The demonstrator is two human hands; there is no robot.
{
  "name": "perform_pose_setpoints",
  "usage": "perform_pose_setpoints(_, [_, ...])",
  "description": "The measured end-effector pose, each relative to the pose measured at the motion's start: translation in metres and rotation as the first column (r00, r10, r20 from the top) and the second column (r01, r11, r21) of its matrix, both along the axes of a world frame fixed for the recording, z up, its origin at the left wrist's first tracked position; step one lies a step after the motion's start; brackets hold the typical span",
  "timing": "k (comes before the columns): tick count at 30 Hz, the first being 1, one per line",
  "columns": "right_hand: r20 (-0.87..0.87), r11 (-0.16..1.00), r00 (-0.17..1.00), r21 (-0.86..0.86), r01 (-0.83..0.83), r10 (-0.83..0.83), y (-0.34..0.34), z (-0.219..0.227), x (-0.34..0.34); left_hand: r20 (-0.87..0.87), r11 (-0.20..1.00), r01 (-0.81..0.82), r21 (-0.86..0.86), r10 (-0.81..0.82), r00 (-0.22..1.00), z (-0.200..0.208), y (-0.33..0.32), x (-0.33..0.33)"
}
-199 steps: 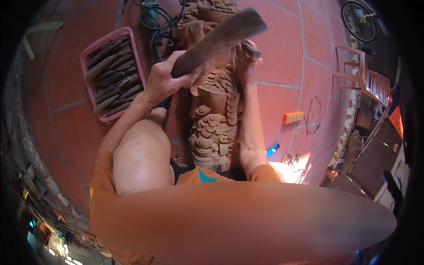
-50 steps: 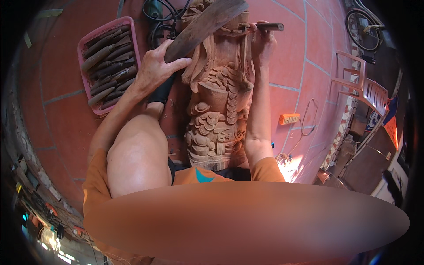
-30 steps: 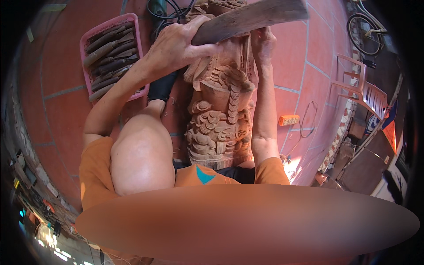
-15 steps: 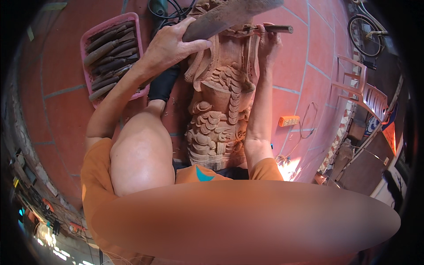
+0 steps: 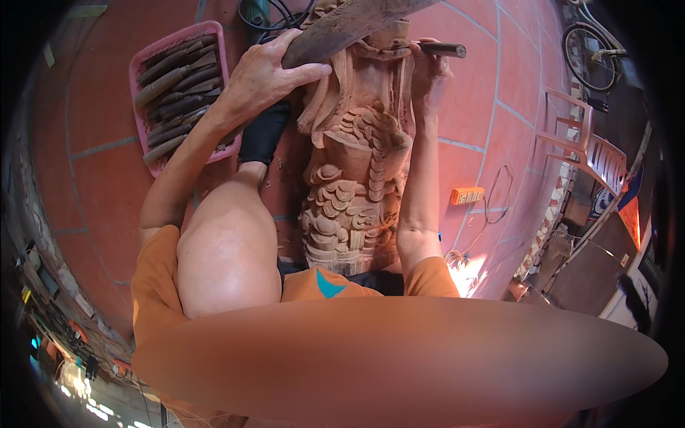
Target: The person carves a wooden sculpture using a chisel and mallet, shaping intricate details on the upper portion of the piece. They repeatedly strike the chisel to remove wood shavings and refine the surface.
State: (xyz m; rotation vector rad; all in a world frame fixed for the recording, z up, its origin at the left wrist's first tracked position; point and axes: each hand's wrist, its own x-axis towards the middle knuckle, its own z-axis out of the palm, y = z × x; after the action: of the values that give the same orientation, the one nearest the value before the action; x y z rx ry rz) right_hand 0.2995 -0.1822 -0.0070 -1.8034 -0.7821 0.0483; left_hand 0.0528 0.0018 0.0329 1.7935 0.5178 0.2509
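Red tiles with pale grout made up the floor (image 5: 467, 118). Near the right edge stood a slatted plastic chair (image 5: 606, 160) and a bicycle wheel (image 5: 589, 60); nearer lay an orange power strip (image 5: 467, 195) with a looped cord (image 5: 508, 187). Left side: pink tray (image 5: 136, 107) of dark-handled tools (image 5: 178, 82).

Carved wooden piece (image 5: 357, 157), covered in scale and scroll relief, stretched away from the person's lap, between the bent left knee (image 5: 227, 246) and right forearm. Left hand (image 5: 267, 75) gripped a wooden club (image 5: 342, 28), slanting over the piece's far part, thumb extended. Right hand (image 5: 432, 78) grasped a round-handled carving tool (image 5: 446, 49) at the piece's right edge, handle end pointing right; working end hard to make out.

One second earlier the club reached across the right hand and hid that handle; now drawn back left, handle exposed. Carved piece stayed put.

Markings on the blue-and-white item (image 5: 598, 205) by the chair: too small to read. Shirt front (image 5: 300, 285) bore a teal shape (image 5: 330, 283).
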Motion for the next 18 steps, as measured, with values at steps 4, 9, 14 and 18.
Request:
perform_pose_setpoints(4, [0.043, 0.995, 0.998, -0.091, -0.043, 0.047, 0.002, -0.005, 0.005, -0.013, 1.0, 0.009, -0.02, -0.009, 1.0, 0.002, 0.001, 0.0])
perform_pose_setpoints(9, [0.102, 0.979, 0.99, -0.189, -0.073, 0.093, 0.003, -0.004, 0.011, 0.081, 1.0, 0.004, 0.01, -0.005, 0.997, 0.02, -0.002, -0.003])
perform_pose_setpoints(14, [0.204, 0.971, 0.973, -0.232, -0.064, 0.112, 0.011, -0.001, 0.009, 0.212, 0.989, -0.007, 0.149, -0.025, 0.977, 0.029, -0.016, 0.008])
perform_pose_setpoints(18, [0.285, 0.95, 0.952, -0.311, -0.021, 0.114, 0.014, 0.002, 0.007, -0.051, 0.933, 0.102, 0.346, -0.09, 0.995, 0.021, -0.012, 0.021])
